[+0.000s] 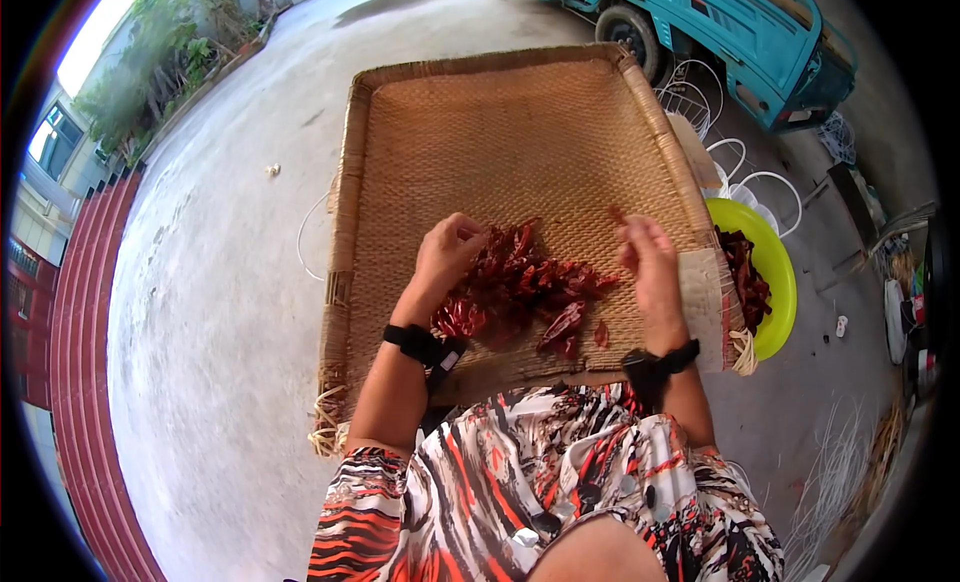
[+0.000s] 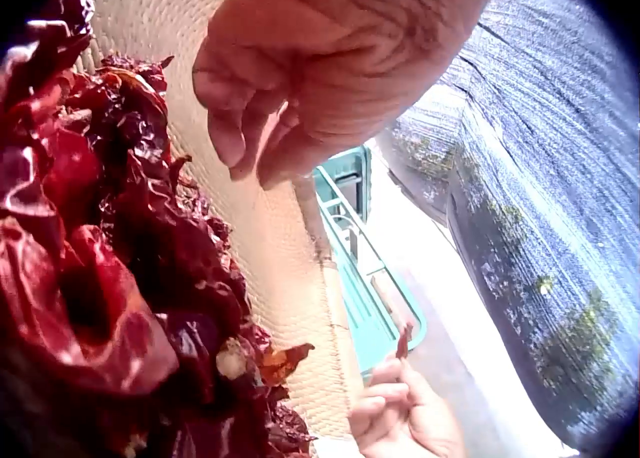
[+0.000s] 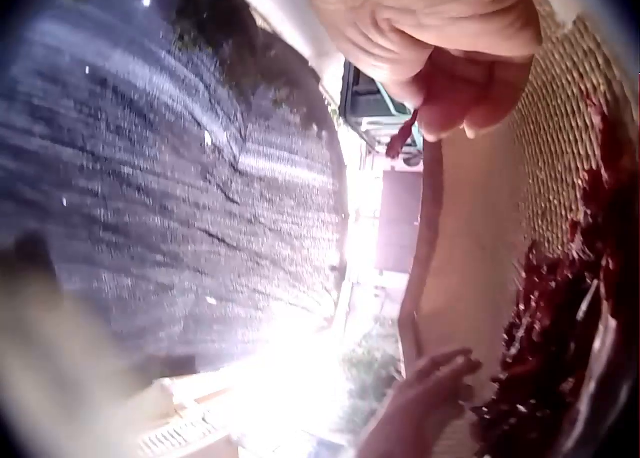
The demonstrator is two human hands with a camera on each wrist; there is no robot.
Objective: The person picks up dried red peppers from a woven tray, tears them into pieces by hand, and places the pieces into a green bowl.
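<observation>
A heap of dried red chili peppers (image 1: 525, 282) lies on the near part of a woven tray (image 1: 500, 112). My left hand (image 1: 449, 248) is over the heap's left side. In the left wrist view, that hand (image 2: 320, 73) has its fingers loosely bent, with nothing between thumb and fingertips. To the right of the heap, my right hand (image 1: 652, 260) pinches a small dried chili pepper (image 1: 617, 215) by one end. The right wrist view shows this pepper (image 3: 402, 136) pointing out from the fingertips. A few loose peppers (image 1: 601, 334) lie at the heap's near right edge.
A yellow-green basin (image 1: 783, 282) with more dried chilies stands to the right of the tray. Behind it are white wire items (image 1: 745, 187). A teal cargo vehicle (image 1: 730, 37) is parked at the far right. Red steps (image 1: 85, 382) run along the left.
</observation>
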